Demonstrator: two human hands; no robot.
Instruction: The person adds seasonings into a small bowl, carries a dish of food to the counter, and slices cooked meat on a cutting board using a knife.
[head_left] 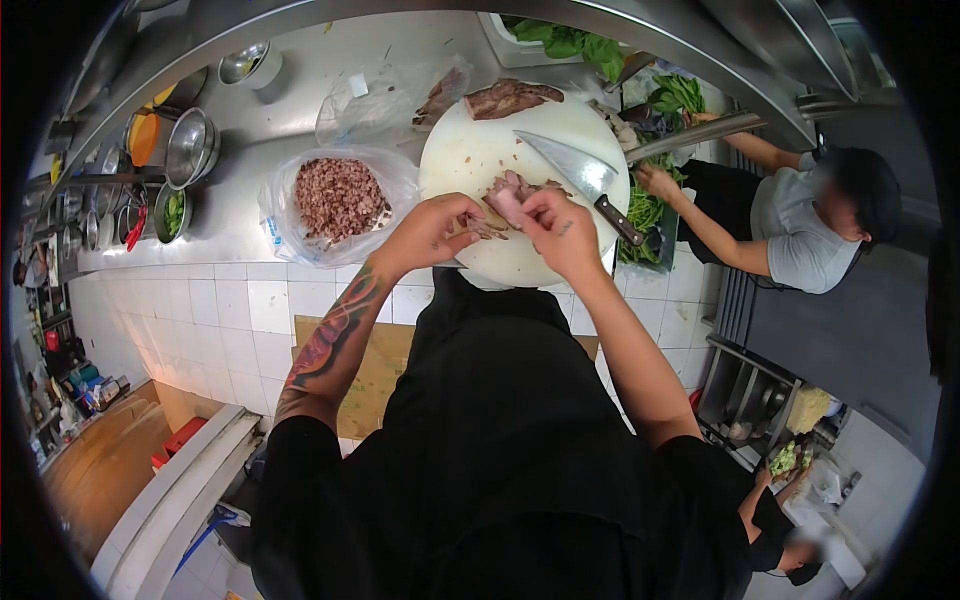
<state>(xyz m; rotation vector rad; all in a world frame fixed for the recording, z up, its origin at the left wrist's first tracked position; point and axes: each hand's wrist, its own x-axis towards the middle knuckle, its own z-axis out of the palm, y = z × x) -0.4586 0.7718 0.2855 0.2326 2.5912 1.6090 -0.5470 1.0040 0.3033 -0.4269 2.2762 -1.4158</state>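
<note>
A round white cutting board (450,165) lies on the steel counter before me. Over its near part, my right hand (562,235) pinches a pale pinkish piece of meat (508,198). My left hand (436,232) has its fingers curled at the board's left, with thin meat shreds (486,230) at the fingertips. A large kitchen knife (575,168) rests on the board, its dark handle toward my right hand. At the board's far edge sits a brown slab of cooked meat (512,98). To the left, a clear plastic bag (285,200) holds chopped meat (340,198).
Another plastic bag (370,105) with a brown meat piece lies behind. Metal bowls (190,150) stand at the left. A tray of green vegetables (650,215) borders the board's right, where a co-worker (790,215) reaches over greens. An overhead steel shelf edge (400,15) crosses the top.
</note>
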